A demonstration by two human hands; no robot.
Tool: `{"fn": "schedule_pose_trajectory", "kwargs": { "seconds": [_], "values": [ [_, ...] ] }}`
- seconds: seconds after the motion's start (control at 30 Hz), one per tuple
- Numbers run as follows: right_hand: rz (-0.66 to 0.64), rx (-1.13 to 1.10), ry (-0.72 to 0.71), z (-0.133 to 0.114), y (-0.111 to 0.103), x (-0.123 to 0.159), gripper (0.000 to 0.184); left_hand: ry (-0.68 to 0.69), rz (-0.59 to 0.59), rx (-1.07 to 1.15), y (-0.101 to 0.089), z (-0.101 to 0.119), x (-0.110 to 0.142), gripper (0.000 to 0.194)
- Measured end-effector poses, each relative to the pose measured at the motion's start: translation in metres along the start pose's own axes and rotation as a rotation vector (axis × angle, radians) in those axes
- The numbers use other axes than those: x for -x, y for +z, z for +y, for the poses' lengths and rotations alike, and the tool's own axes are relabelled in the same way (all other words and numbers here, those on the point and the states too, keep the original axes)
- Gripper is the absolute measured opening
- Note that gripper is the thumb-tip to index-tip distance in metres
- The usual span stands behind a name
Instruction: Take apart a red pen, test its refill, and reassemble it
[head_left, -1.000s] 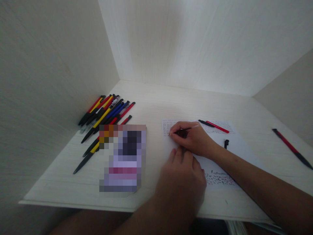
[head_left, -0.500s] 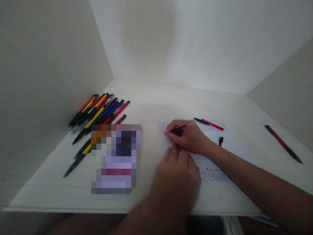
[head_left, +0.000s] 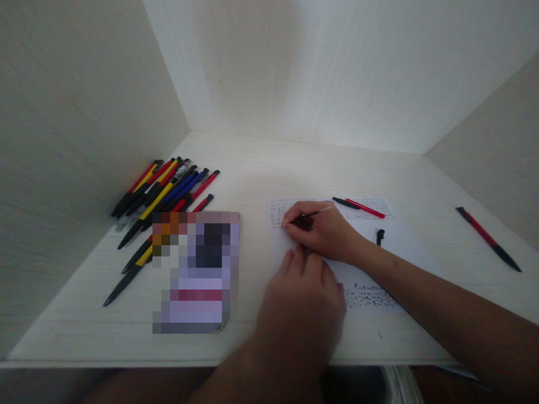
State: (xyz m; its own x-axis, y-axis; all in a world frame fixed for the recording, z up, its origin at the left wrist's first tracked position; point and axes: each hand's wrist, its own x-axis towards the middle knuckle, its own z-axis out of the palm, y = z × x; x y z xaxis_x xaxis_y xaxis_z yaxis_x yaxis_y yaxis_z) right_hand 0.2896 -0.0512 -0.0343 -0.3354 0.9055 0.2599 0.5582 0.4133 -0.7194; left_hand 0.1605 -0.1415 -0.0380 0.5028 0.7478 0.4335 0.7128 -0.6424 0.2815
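My right hand (head_left: pixel 314 230) rests on a sheet of white paper (head_left: pixel 332 276), its fingers pinched round a thin dark pen refill (head_left: pixel 309 216) with a pale end. The refill's tip is hidden by the fingers, close to small handwritten lines at the paper's upper left. Just below, my left hand (head_left: pixel 305 292) lies palm down over the paper's lower left, fingers extended and holding nothing. Its fingertips come close to the right palm. More dark writing shows on the lower part of the sheet, partly covered by my right forearm.
A black pen grip (head_left: pixel 345 202), a red pen barrel (head_left: pixel 365 208) and a black clip piece (head_left: pixel 380 237) lie on the paper. At far right is a red-black pen (head_left: pixel 488 238). Several pens (head_left: pixel 164 193) are heaped left, by a phone (head_left: pixel 196 303) with blurred screen. White panels (head_left: pixel 303 67) enclose the desk.
The view has shifted slightly, so the desk items appear a little further left and up. My right hand keeps its pinch on the refill and my left hand stays flat on the paper.
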Motion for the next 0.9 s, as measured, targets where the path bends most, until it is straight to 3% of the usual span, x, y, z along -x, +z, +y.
{"fn": "schedule_pose_trajectory", "kwargs": {
  "seconds": [0.9],
  "values": [
    [0.003,0.025,0.050,-0.0015,-0.0022,0.0001,0.007,0.006,-0.005,0.007,-0.0005,-0.0022,0.0000,0.016]
  ]
}}
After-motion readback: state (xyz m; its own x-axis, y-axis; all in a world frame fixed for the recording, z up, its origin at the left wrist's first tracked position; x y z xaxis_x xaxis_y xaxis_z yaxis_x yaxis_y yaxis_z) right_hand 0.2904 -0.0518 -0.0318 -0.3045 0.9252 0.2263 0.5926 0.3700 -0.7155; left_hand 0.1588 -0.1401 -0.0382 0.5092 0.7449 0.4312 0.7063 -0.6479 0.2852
